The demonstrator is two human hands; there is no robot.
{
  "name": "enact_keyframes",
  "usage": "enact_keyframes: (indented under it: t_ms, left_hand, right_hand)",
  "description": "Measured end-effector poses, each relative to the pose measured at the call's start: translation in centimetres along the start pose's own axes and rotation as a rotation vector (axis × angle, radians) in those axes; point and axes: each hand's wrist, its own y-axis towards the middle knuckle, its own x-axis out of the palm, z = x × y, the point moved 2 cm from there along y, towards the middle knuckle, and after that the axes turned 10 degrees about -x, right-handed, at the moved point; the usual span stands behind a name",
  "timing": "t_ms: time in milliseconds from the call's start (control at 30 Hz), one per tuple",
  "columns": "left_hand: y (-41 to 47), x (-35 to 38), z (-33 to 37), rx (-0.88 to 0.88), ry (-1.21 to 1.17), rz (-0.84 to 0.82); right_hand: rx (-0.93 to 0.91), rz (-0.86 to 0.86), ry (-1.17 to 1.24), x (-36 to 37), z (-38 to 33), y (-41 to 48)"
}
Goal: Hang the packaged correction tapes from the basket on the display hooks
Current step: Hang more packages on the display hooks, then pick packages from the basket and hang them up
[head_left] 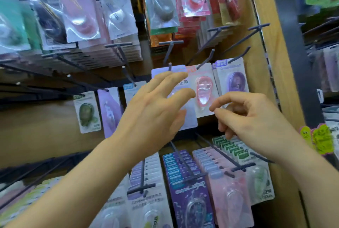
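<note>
You are likely settling a lavender correction-tape pack on its hook — left hand spread over it, right hand loosely curled, empty; next, fetching another.

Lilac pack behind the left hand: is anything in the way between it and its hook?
Nothing visible is. The lilac pack already seems to hang on the hook, whose tip pokes out at its top edge. The left hand is spread open in front of it.
</note>
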Motion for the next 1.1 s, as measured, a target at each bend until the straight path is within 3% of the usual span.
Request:
enact_keyframes:
  t_ms: [200, 567, 833, 1100]
  left_hand:
    - [-6.3, -4.8, -2.7, -0.276, -0.183, -0.06]
    - [-22.9, -17.0, -9.6, -0.671, -0.145, -0.347]
    - [-40.4, -31.3, -11.8, -1.096, -0.054, -0.482]
    - [-60.0, -44.8, -9.5, -1.614, 0.162, -0.716]
  right_hand:
    - [-0.189, -0.209, -0.035, 4.1, -5.1, 0.0]
    - [-0.461, -0.904, -0.158, 22.5, -15.7, -4.4]
    - [-0.576, -1.287, -0.15, 39.0, -23.5, -15.9]
    - [-0.476, -1.695, -0.005, 53.4, -28.0, -31.8]
